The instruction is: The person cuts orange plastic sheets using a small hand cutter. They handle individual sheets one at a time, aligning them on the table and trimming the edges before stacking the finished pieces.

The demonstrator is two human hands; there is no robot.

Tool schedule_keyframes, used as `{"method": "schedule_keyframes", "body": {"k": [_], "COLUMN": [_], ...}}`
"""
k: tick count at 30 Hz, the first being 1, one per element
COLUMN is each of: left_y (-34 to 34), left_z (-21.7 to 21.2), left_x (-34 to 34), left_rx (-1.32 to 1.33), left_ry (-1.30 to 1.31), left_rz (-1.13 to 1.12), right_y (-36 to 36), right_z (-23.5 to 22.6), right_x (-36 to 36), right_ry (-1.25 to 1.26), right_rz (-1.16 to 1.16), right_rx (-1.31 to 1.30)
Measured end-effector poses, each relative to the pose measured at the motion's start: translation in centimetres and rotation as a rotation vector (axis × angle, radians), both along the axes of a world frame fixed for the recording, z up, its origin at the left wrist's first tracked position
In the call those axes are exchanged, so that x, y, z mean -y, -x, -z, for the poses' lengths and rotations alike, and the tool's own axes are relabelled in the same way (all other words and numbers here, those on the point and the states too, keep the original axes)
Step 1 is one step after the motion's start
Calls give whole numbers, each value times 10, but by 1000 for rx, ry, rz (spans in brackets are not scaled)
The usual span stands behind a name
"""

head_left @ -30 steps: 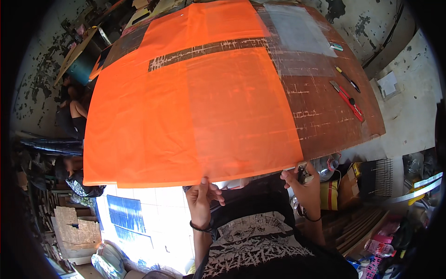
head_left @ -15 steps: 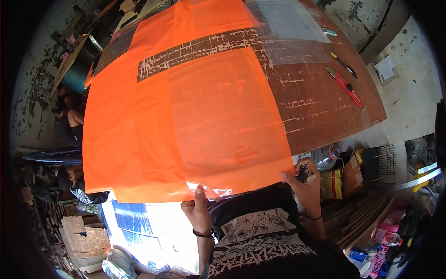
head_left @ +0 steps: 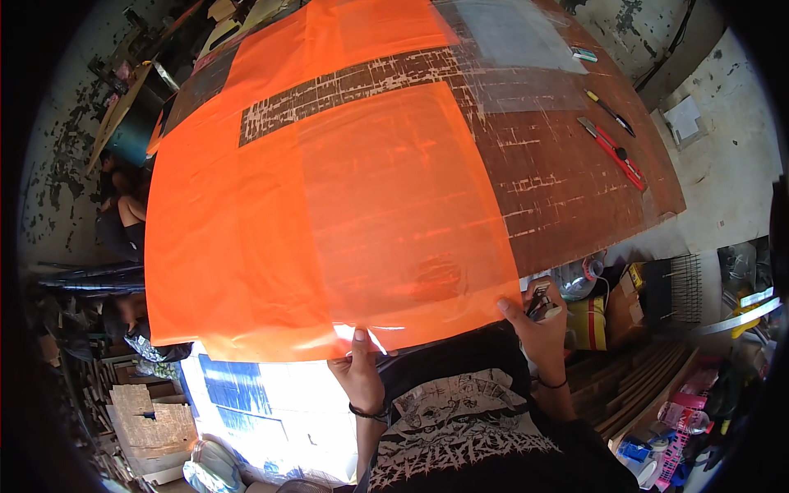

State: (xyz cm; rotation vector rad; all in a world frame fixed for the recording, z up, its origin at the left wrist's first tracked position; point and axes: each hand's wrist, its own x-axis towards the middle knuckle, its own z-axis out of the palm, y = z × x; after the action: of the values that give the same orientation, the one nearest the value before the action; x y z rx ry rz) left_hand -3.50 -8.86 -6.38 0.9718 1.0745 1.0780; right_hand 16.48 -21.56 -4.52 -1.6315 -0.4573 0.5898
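A thin, translucent orange plastic sheet [head_left: 222, 238] covers much of the worktable and reaches over its near edge. Its right part looks paler, with the brown board faintly visible through it. My left hand [head_left: 359, 374] pinches the near edge, thumb on top and fingers hidden beneath. At the near right corner, my right hand [head_left: 538, 333] has its thumb on the sheet. Tucked in that same hand is a small metallic tool [head_left: 540, 297], partly hidden by the fingers; its exact kind is unclear.
On the scratched brown tabletop [head_left: 567, 189] lie a red utility knife [head_left: 612, 154], a yellow-black pen-like tool [head_left: 610, 112] and a small green-white box [head_left: 584, 54]. Clear plastic [head_left: 518, 49] lies at the far right. A bottle [head_left: 579, 278] stands below the table; another person [head_left: 131, 218] sits at left.
My left hand has shifted slightly right along the sheet's near edge, and the shiny fold there looks smaller. The right hand stays at the corner with the tool.
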Motion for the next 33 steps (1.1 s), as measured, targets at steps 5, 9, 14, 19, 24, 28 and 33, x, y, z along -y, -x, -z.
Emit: {"method": "schedule_keyframes", "body": {"k": [5,9,14,19,24,28,33], "left_y": [-13,-17,-2,-25,-21,-13,-13], "left_z": [-11,-14,-2,-22,-5,-15,-6], "left_x": [-2,0,1,-1,-1,3,2], "left_rx": [102,121,71,66,61,192,24], "left_ry": [55,101,48,66,101,103,-23], "left_rz": [17,13,8,-63,-123,63,0], "right_y": [7,12,6,7,12,8,6], "right_z": [-10,-5,-6,-8,-6,-4,-6], "right_x": [-1,1,1,-6,-1,-3,-12], "right_ry": [-65,-166,-102,-107,-172,-125,-132], "right_rz": [23,86,55,92,93,114,143], "right_rx": [-191,-222,-190,-242,-226,-172,-166]}}
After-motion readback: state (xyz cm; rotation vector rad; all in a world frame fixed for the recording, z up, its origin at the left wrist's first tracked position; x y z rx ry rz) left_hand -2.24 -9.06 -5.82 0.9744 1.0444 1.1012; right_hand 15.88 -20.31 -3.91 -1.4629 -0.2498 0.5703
